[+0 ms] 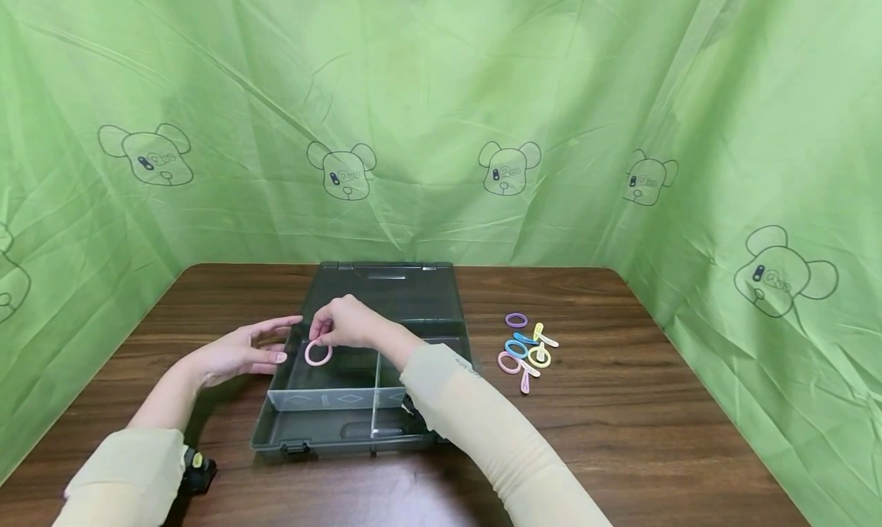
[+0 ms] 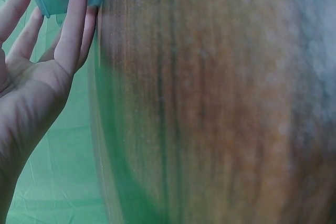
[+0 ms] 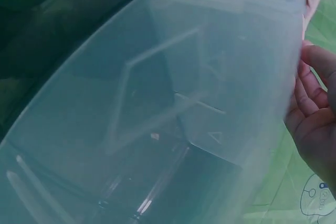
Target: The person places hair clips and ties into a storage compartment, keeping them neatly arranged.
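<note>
Green cloth backdrop (image 1: 427, 75), thin, creased, printed with outlined bear faces. Before it, a table (image 1: 654, 427), wood-grained, with a soft sheen.

On the table, a shallow case (image 1: 344, 444), lid opened back; smoky see-through plastic, square-cornered. Probably light and fairly stiff, smooth enough to slide if nudged; best steadied by a side wall. Inside, a pale divider (image 1: 324, 399) with diamond marks, translucent, likely bendy.

Left hand (image 1: 237, 352): fingers spread, fingertips against the case's left wall, thumb apart from the others.

Right hand (image 1: 351, 324): thumb and fingers pinch the top of a pink ring (image 1: 318, 363), which hangs over the left compartment behind the divider. Ring looks like a soft, stretchy hair tie: nearly weightless, hard to break, matte, little slip. The rim is the place to hold, as here.

Right of the case, a loose group: blue ring (image 1: 517, 357), yellow ring (image 1: 540, 367), another pink one, a purple ring (image 1: 516, 326) slightly apart. Smallest, slim hair clips (image 1: 526, 383), tapered, probably stiff and slicker.
</note>
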{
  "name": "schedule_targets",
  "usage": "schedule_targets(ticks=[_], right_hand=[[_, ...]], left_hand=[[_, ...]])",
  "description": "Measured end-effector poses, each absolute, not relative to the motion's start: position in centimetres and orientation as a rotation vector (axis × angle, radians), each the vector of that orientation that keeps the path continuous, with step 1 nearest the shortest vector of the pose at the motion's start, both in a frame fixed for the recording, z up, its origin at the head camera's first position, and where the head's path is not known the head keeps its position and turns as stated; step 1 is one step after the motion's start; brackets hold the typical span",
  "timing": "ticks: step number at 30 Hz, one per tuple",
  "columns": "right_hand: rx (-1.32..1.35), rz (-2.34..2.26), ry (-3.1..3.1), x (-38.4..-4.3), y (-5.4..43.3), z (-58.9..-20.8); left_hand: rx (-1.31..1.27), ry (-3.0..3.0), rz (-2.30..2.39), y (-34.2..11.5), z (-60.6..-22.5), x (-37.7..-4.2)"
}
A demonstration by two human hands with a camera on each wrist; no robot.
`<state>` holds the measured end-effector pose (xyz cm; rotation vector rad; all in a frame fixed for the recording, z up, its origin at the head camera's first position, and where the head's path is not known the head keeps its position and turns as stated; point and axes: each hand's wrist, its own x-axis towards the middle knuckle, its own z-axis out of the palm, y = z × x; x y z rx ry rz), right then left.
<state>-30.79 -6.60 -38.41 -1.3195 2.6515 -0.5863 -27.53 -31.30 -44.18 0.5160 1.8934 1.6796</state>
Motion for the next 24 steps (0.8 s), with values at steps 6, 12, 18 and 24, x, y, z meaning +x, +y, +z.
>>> schedule_targets(ticks=[6, 12, 18, 24], right_hand=[[-1.345, -0.579, 2.597, -30.4, -7.0, -39.2], [-1.352, -0.513, 2.569, -30.3, -7.1, -40.3], [-1.334, -0.532, 2.554, -30.3, -7.2, -41.3], [-1.254, -0.620, 2.489, -30.0, -7.5, -41.9]], left_hand=[[0.522, 1.887, 1.691, -31.3, -44.2, -27.6], [0.506, 1.909, 1.680, -31.2, -44.3, -27.6], [0.523, 1.915, 1.673, -31.3, -44.6, -27.8], [0.534, 1.914, 1.668, -31.5, -44.7, -27.8]])
